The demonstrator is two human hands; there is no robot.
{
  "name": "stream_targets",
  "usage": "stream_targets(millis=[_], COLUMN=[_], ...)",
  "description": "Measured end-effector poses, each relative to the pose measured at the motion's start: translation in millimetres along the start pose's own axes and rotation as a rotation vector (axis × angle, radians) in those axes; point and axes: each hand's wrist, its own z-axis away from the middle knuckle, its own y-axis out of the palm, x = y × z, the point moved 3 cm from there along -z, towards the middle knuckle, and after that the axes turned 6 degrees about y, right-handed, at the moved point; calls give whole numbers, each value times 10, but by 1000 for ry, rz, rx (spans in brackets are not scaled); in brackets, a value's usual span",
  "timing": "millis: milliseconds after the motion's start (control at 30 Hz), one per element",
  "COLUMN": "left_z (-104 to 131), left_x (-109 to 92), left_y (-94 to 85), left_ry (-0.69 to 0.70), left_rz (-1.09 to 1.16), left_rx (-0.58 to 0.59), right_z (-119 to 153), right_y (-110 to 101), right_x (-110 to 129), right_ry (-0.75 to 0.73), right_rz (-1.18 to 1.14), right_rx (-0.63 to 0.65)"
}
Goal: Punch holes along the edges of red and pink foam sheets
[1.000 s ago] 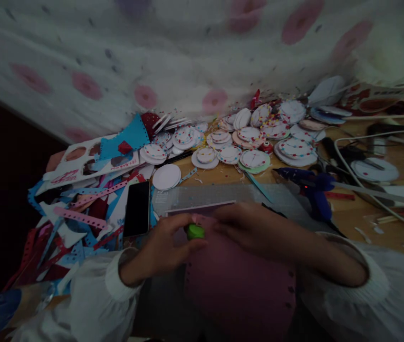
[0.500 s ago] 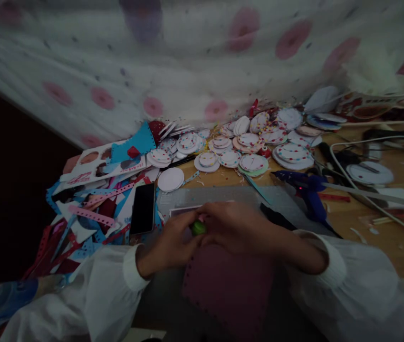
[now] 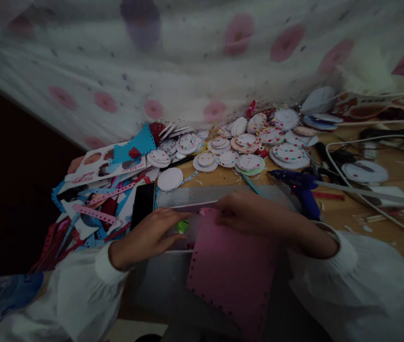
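A small bright green object with a dark mark (image 3: 181, 226) sits between the thumb and fingertips of my left hand (image 3: 143, 237); its kind is hard to make out. Beneath it is a shallow tray with a pale rim (image 3: 178, 251). My right hand (image 3: 239, 213) has its fingers curled at the upper edge of a pink sheet (image 3: 232, 266), which has dark holes along its sides and hangs toward me. A small pink tip (image 3: 202, 212) shows at the sheet's top left corner. The right fingertips are partly hidden.
A phone (image 3: 142, 205) lies left of the tray, beside a heap of coloured punched strips (image 3: 95, 216). Behind are several white discs with bead-like dots (image 3: 289, 153). On the right are a blue glue gun (image 3: 300, 183), a white cable (image 3: 344, 178) and a tub (image 3: 369, 104).
My hands have moved apart. The left went leftward with the green object, uncovering part of the tray; the right shifted slightly right, and more of the pink sheet shows.
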Motion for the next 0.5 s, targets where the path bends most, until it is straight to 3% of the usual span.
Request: stream_targets(millis=[300, 500], left_z=[52, 32], left_x=[1, 3], left_y=[1, 70], left_ry=[-296, -301], left_rz=[534, 710], left_rx=[-204, -225], right_z=[11, -12], right_y=[-32, 23], right_x=[25, 34], right_ry=[0, 28], right_rz=[-83, -77], right_rx=[-103, -150])
